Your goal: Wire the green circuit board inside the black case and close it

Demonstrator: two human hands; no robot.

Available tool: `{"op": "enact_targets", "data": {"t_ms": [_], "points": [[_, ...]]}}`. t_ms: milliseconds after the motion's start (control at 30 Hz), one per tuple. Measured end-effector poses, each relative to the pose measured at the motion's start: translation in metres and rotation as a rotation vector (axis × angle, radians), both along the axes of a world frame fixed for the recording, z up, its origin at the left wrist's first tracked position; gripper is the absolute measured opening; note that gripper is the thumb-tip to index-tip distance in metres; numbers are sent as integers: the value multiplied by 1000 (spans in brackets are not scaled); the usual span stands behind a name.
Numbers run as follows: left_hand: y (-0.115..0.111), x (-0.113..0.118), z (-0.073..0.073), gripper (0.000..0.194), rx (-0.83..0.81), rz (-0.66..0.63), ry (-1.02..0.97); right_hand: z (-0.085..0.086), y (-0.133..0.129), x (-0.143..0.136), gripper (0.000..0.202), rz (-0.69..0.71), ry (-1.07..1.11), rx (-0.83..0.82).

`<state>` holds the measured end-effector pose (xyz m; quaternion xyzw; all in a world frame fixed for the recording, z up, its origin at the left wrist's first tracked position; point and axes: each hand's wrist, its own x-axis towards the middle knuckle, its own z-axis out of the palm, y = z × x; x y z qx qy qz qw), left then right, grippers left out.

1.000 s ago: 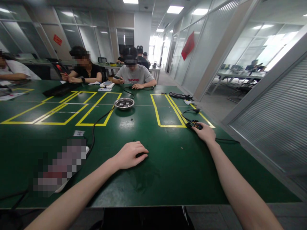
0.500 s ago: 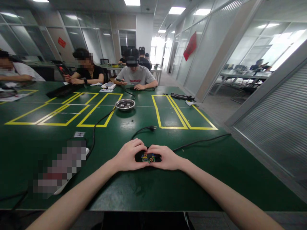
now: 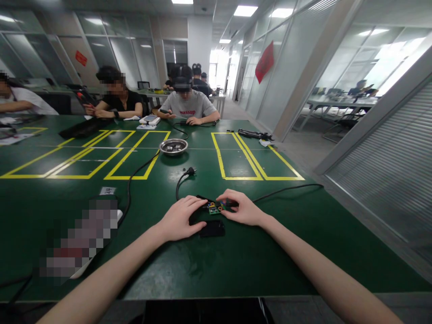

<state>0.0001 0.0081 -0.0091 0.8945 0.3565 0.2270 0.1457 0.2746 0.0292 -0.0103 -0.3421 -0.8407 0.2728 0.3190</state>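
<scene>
Black case [image 3: 212, 228] lies on the desk [image 3: 270, 261] at the left hand's [image 3: 182, 218] thumb; that hand's thumb and fingers are spread apart, fingertips at the board's left end. Right hand [image 3: 243, 208] is clamped on the board [image 3: 214, 209], thumb and fingers at its right end; board sits between both hands, just past the case. Pixelated item [image 3: 79, 240] left of left hand. Cord [image 3: 286, 190] runs right beyond right hand; plug [image 3: 191, 171] beyond left hand. Farther: metal bowl [image 3: 173, 154] past left hand, tripod [image 3: 254, 135] past right hand.
</scene>
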Motion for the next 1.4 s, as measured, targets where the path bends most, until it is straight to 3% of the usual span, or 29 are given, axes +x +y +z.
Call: {"op": "enact_targets", "data": {"t_ms": [100,267,567,767,1000,1400], "points": [[-1,1,-2,56,-28,3,-43,1,-6,-4,23,54,-9,-70],[1,3,-8,61,-41,27,-80,-4,-12,-17,21,32,32,-68],[6,0,-4,68,-75,-110,-106,-13,-9,-22,24,-35,41,2],[11,-2,-10,48,-23,-45,-134,-7,-11,-23,34,32,-49,10],[15,-3,-9,24,23,21,-229,-16,-8,-29,27,-163,-76,92],[21,-6,-11,16,3,91,-108,-17,-3,-24,31,-220,-166,133]]}}
